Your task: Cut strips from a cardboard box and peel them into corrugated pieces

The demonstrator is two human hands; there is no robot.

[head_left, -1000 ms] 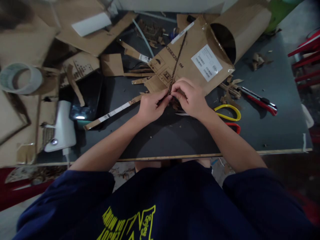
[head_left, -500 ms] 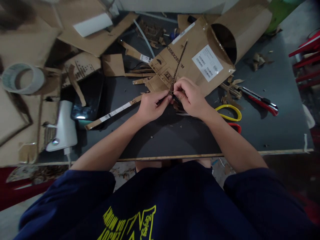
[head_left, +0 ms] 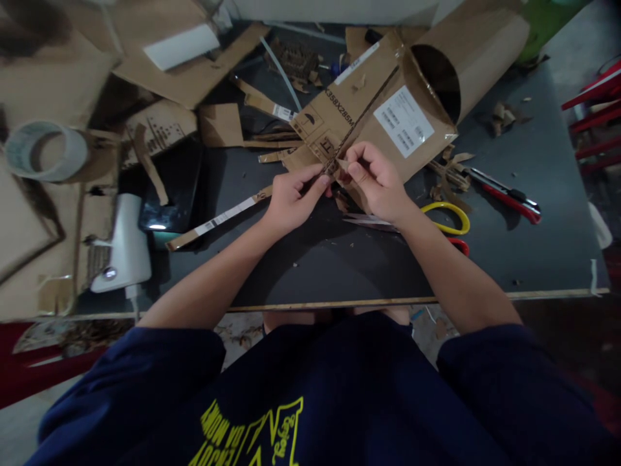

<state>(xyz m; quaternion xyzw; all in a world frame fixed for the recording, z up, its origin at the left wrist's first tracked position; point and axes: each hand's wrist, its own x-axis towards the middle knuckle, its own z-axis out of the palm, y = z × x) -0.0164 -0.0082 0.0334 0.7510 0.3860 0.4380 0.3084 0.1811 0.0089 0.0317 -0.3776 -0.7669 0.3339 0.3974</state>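
Note:
A thin dark cardboard strip [head_left: 365, 115] slants over the printed cardboard box [head_left: 334, 103], its near end pinched between the thumb and fingers of my left hand [head_left: 295, 197]. Close beside it, my right hand [head_left: 380, 184] is closed on a small torn cardboard piece [head_left: 342, 164] at its fingertips. Below my right hand lie scissors [head_left: 449, 219] with yellow and red handles, partly hidden by my forearm. A long narrow cardboard strip [head_left: 228, 215] with a white label stretches to the left of my left hand.
A red utility knife [head_left: 514, 199] lies on the right. To the left are a tape roll [head_left: 46, 151], a white device [head_left: 127, 246] and a black glossy object [head_left: 171, 188]. A cardboard tube [head_left: 485, 55] is behind, with cardboard sheets at the far left.
The thin strip now leans further right. My right hand has drawn slightly up and right from my left hand, with a small torn piece showing at its fingertips.

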